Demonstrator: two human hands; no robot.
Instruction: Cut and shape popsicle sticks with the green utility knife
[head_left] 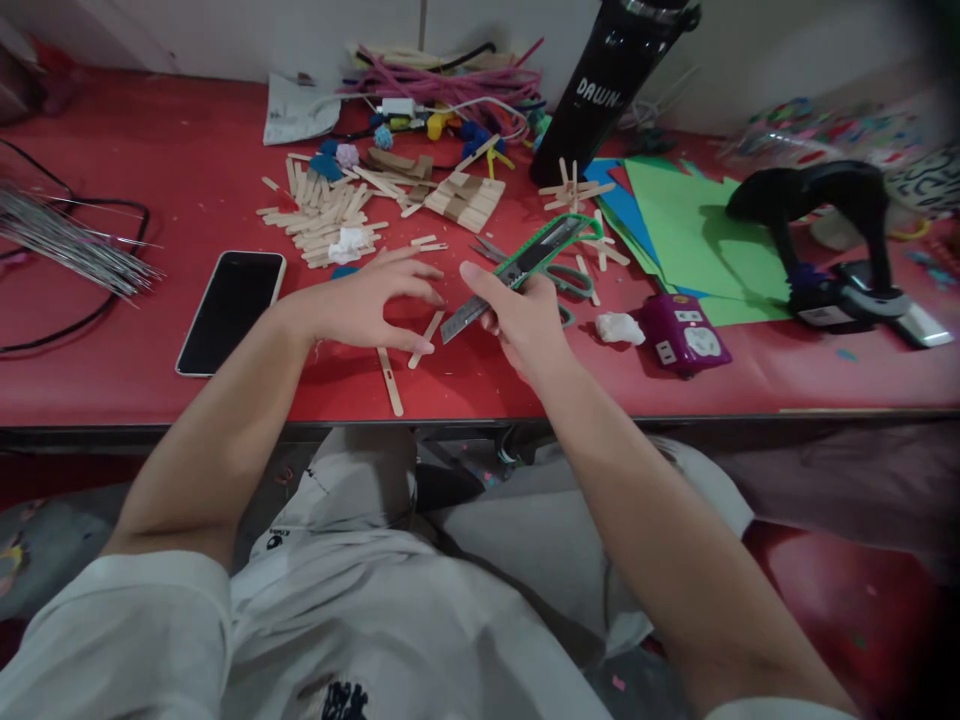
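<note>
My right hand point(521, 315) is closed around a green box cutter point(544, 248), its blade extended and pointing down to the left. Over the table, my left hand point(367, 300) is open, thumb and fingers apart with nothing between them. Just by its thumb lies a short wooden craft stick point(426, 340). Another craft stick with a slot cut in it point(390, 383) lies nearer the table edge. Behind the right hand, a pair of scissors with grey-green handles point(570, 282) is partly hidden. A pile of craft sticks point(322, 210) spreads beyond the left hand.
A phone point(231, 312) lies on the red table point(105, 330) at left, near metal wires point(75, 245). To the right are a purple plug adapter point(684, 335), green paper point(690, 225) and a black headset-like device point(817, 230). A black bottle point(600, 90) stands behind.
</note>
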